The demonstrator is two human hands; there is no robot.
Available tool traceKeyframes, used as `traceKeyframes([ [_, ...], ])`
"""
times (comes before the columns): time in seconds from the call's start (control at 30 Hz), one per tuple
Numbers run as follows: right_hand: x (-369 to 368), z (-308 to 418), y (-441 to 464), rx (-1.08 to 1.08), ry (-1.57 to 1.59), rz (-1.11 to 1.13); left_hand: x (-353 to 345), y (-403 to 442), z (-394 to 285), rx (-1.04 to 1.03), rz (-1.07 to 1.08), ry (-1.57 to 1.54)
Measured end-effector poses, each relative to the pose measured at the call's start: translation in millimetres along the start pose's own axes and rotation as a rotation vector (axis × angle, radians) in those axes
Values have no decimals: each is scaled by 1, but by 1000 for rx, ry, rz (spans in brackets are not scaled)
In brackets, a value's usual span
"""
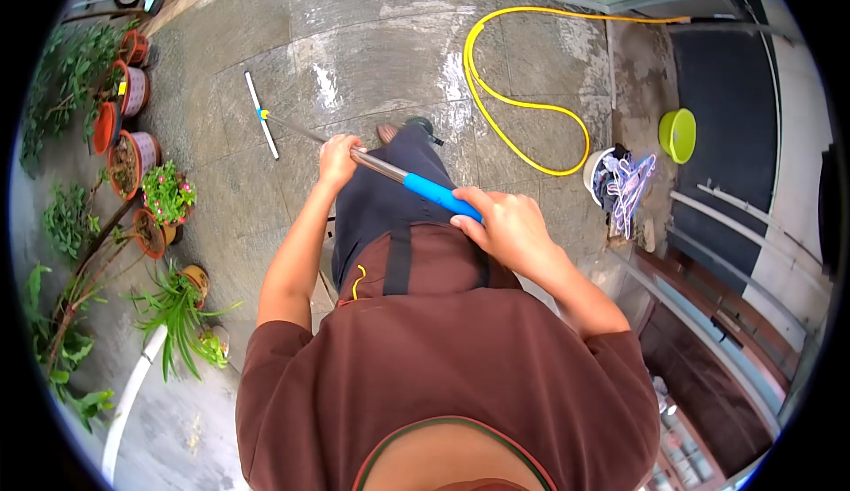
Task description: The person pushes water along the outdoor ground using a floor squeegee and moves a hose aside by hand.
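A floor squeegee (381, 165) with a metal pole and a blue grip slants across the front of my body. My left hand (338, 162) is wrapped round the metal pole, partway down. Higher up, my right hand (506, 224) is closed on the end of the blue grip. The squeegee's long white blade (261, 115) lies on the wet stone floor (390, 39), ahead and to the left of my feet. A blue and yellow joint links blade and pole. My foot shows in a dark sandal (421, 124).
A yellow hose (531, 103) loops over the floor at right. Beside it stand a white basin (598, 176) with cloth, purple hangers (630, 192) and a green basin (677, 135). Several potted plants (133, 163) line the left side, near a white pipe (133, 402).
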State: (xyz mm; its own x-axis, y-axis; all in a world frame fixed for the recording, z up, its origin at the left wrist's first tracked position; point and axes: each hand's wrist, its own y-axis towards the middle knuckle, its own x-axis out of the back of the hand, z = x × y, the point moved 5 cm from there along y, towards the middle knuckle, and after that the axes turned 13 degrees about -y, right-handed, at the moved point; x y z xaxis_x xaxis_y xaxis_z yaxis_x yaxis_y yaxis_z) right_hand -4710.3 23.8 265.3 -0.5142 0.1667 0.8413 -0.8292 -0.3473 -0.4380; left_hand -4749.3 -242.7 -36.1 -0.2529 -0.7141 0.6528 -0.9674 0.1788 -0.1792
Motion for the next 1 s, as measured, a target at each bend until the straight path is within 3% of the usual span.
traceKeyframes([
  [0.5,-13,-7,-13,-82,27,-161,-12,5,7,80,245,107],
  [0.77,-32,-20,-27,-153,-91,-131,-32,7,0,103,347,209],
  [0.87,-21,-30,-44,-186,-89,-182,-42,10,-22,52,415,191],
  [1.0,18,-59,-103,-277,-114,-280,-78,12,-95,-167,420,128],
])
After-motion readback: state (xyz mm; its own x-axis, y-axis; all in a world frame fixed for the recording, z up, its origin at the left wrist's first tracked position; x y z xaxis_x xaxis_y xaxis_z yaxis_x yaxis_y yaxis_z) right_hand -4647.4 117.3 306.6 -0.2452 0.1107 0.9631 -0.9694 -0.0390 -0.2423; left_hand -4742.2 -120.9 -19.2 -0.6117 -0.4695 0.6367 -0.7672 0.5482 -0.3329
